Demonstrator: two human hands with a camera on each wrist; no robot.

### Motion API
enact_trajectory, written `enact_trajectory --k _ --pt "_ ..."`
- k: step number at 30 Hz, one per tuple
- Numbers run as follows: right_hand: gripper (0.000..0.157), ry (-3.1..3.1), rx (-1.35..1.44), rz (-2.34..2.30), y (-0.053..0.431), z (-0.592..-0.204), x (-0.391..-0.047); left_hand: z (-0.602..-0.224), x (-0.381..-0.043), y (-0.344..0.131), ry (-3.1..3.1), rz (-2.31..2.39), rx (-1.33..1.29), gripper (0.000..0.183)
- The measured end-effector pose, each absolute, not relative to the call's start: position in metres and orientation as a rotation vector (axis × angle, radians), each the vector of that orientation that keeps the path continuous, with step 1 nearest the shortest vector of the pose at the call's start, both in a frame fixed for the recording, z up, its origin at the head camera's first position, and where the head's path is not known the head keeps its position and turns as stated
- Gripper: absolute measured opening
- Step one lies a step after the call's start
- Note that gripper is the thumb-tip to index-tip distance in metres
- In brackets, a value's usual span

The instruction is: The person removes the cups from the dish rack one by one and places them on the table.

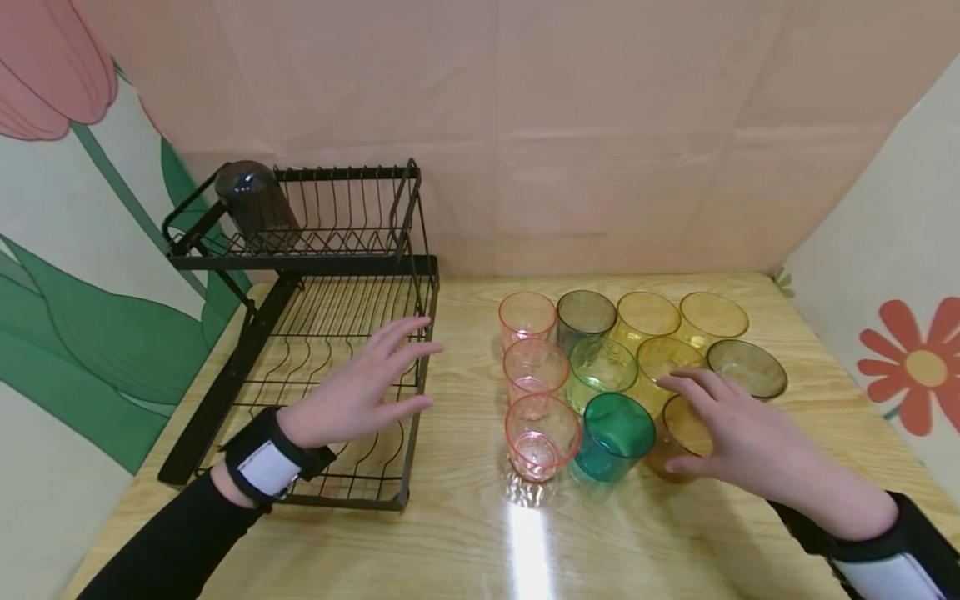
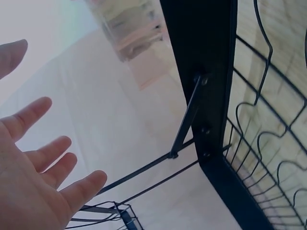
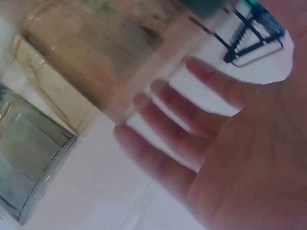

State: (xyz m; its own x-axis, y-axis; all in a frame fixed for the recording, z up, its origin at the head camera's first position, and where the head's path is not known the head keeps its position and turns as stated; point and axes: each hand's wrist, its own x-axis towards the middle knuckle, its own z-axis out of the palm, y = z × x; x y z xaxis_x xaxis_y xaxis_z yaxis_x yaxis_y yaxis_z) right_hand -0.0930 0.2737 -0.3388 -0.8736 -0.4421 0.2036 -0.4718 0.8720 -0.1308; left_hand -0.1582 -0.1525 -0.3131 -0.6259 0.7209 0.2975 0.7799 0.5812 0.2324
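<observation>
My right hand (image 1: 757, 446) reaches over the front right corner of a group of glasses, fingers spread around the amber-brown glass (image 1: 684, 427). In the right wrist view its fingertips lie right at the rim of that glass (image 3: 96, 52), with fingers extended. Beside it stand a teal glass (image 1: 618, 433) and a yellow glass (image 1: 667, 358); a grey-olive glass (image 1: 750, 371) is just beyond the hand. Over the lower tier of a black dish rack (image 1: 423, 265) my left hand (image 1: 360, 387) hovers, fingers straight and apart, holding nothing.
A dark glass (image 1: 255, 200) leans upside down on the rack's upper tier. Several more glasses stand in rows: pink ones (image 1: 542, 433) at left, a green one (image 1: 602, 367) mid-group, yellow ones (image 1: 712, 317) behind. A pink-covered wall (image 1: 600, 167) rises behind the wooden table (image 1: 465, 533).
</observation>
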Motion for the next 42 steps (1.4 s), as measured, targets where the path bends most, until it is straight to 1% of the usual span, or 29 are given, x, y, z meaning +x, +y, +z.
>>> enact_trajectory --k 4,9,13,19,26,30,35,39,42 --pt "0.078 -2.837 0.77 0.405 0.277 -0.326 -0.098 -0.302 -0.165 -0.155 -2.643 -0.397 -1.288 0.063" --pt "0.062 -2.799 0.77 0.502 0.279 -0.315 -0.11 -0.275 -0.176 -0.156 -2.588 -0.157 -1.302 0.072" --pt "0.055 -2.805 0.775 0.509 0.273 -0.311 -0.12 -0.248 -0.183 -0.158 -2.498 -0.049 -1.281 0.074" --pt "0.056 -2.836 0.795 0.483 0.264 -0.306 -0.126 -0.202 -0.202 -0.168 -2.443 0.002 -1.159 0.078" --pt "0.056 -2.84 0.793 0.45 0.259 -0.305 -0.127 -0.159 -0.243 -0.196 -2.69 0.038 -0.809 0.083" --pt "0.055 -2.844 0.8 0.448 0.258 -0.306 -0.127 -0.146 -0.263 -0.212 -2.808 0.033 -0.622 0.086" --pt "0.054 -2.845 0.803 0.45 0.257 -0.306 -0.126 -0.129 -0.278 -0.223 -2.915 0.009 -0.398 0.09" --pt "0.053 -2.846 0.799 0.452 0.257 -0.307 -0.127 -0.122 -0.286 -0.228 -2.965 -0.013 -0.271 0.092" --pt "0.054 -2.847 0.8 0.46 0.256 -0.308 -0.127 -0.123 -0.291 -0.234 -2.988 -0.053 -0.21 0.093"
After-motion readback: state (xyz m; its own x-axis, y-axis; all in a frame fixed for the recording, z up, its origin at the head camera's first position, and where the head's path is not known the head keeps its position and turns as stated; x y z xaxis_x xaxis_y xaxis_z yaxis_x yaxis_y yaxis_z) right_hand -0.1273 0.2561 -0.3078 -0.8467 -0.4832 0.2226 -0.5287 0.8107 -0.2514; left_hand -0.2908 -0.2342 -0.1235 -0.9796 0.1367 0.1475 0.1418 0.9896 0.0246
